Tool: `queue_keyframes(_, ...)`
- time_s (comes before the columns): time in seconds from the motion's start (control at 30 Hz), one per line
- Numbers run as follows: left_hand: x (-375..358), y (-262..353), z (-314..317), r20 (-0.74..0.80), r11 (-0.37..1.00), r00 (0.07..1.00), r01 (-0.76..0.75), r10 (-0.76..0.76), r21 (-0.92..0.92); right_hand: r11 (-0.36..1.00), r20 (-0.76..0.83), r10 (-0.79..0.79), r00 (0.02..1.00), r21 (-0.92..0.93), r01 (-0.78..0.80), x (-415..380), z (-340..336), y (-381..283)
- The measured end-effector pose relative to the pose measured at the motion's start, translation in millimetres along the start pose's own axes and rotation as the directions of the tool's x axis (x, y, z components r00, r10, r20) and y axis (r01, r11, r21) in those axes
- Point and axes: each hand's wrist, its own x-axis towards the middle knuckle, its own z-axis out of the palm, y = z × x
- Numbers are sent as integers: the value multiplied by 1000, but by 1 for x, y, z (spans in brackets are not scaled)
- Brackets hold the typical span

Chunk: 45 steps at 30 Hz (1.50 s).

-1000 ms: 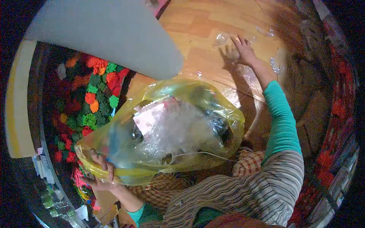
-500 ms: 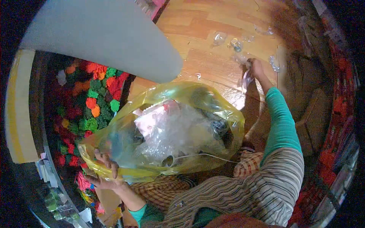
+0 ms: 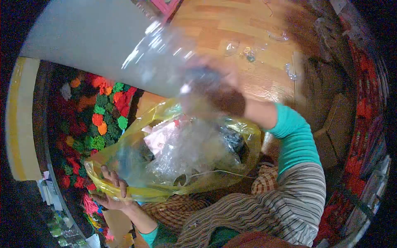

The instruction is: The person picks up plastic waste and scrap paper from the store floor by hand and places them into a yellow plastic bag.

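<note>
Curled over the near-left rim of the yellow bag with the fingers of the left hand, thumb lower, thin glossy film caught between. Smeared by motion over the bag's far side at the right hand; cannot tell how far bent there, or whether gripping the clear plastic streaking just left. Inside the see-through bag, near the lap: crinkled clear wrap, a pink-and-white packet, any print unreadable, and shiny dark film at right. Left of it, fluffy tufts in red, orange and green. Farther off, a smooth grey panel; on the wood-patterned floor, small clear scraps.
</note>
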Motion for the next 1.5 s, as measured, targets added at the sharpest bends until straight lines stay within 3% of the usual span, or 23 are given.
queue_keyframes(0.03, 1, -1, 2, 2, 1000, 1000, 3, -3, 10, 961, 101, -261, 960, -63, 268, -6, 20, 12)
queue_keyframes(0.07, 5, -7, 7, 7, 1000, 1000, -18, 19, -24, 933, 237, -244, 941, -209, 294, -10, 34, 17)
queue_keyframes(0.13, 6, -9, 13, 14, 997, 999, -41, 42, -59, 947, 411, -123, 904, -224, 230, -32, 60, 52)
queue_keyframes(0.17, 3, -8, 15, -141, 992, 984, -96, 107, 85, 961, 397, -145, 906, -163, 225, -51, 78, 78)
queue_keyframes(0.2, 1, -8, 16, -285, 964, 939, -128, 193, 232, 864, 567, -60, 822, -383, 328, -72, 82, 102)
queue_keyframes(0.23, 0, -9, 18, -282, 965, 940, -131, 194, 228, 705, 712, 27, 701, -511, 492, -93, 87, 126)
queue_keyframes(0.27, 1, -10, 20, -270, 965, 941, -145, 203, 219, 642, 801, 244, 546, -556, 528, -112, 89, 151)
queue_keyframes(0.33, 3, -10, 22, -245, 964, 945, -168, 216, 205, 631, 828, 515, 222, -541, 556, -146, 75, 169)
queue_keyframes(0.43, -4, -5, 20, -244, 966, 944, -183, 224, 182, 630, 856, 441, 271, -510, 586, -164, 65, 175)
queue_keyframes(0.47, -11, 0, 17, -286, 957, 928, -178, 240, 227, 583, 873, 326, 362, -487, 650, -167, 63, 179)
queue_keyframes(0.57, -12, -1, 17, -341, 944, 904, -160, 257, 287, 533, 865, 303, 400, -501, 682, -122, 74, 117)
queue_keyframes(0.63, -11, 3, 12, -19, 991, 995, -98, 97, -88, 544, 855, 334, 396, -519, 660, -105, 77, 97)
queue_keyframes(0.7, -10, 4, 15, -25, 993, 996, -83, 81, -86, 560, 844, 358, 400, -537, 631, -88, 79, 73)
queue_keyframes(0.8, -6, 1, 18, -25, 995, 997, -68, 66, -73, 654, 881, 195, 430, -444, 613, -60, 55, 38)
queue_keyframes(0.87, -8, 3, 17, -35, 997, 998, -57, 55, -54, 745, 768, -87, 634, -373, 554, -45, 30, 34)
queue_keyframes(0.93, -13, 5, 12, -99, 996, 991, -94, 93, -9, 776, 549, -100, 830, -479, 410, -29, -9, 39)
queue_keyframes(1.0, -12, 3, 12, -89, 996, 993, -85, 84, -12, 555, 395, -178, 901, -716, 424, -5, -59, 34)
queue_keyframes(1.07, -8, -1, 11, -58, 993, 996, -73, 68, -91, 548, -30, 7, 1000, -836, -28, -2, -103, 24)
queue_keyframes(1.13, -5, -2, 12, -42, 994, 998, -58, 55, -89, 283, -97, -155, 983, -958, -50, -1, -175, 39)
queue_keyframes(1.2, 0, -3, 13, -38, 998, 998, -44, 42, -48, 90, -221, -216, 951, -974, -206, -13, -244, 45)
queue_keyframes(1.33, 6, -9, 12, -25, 999, 999, -33, 32, -39, -211, -550, -161, 820, -792, -573, -69, -338, 44)
queue_keyframes(1.43, 6, -10, 9, -54, 996, 997, -65, 62, -56, -308, -628, -134, 766, -708, -635, -102, -367, 36)
queue_keyframes(1.5, 1, -4, 1, -32, 1000, 999, -8, 9, 11, -410, -750, 4, 661, -604, -683, -116, -381, 34)
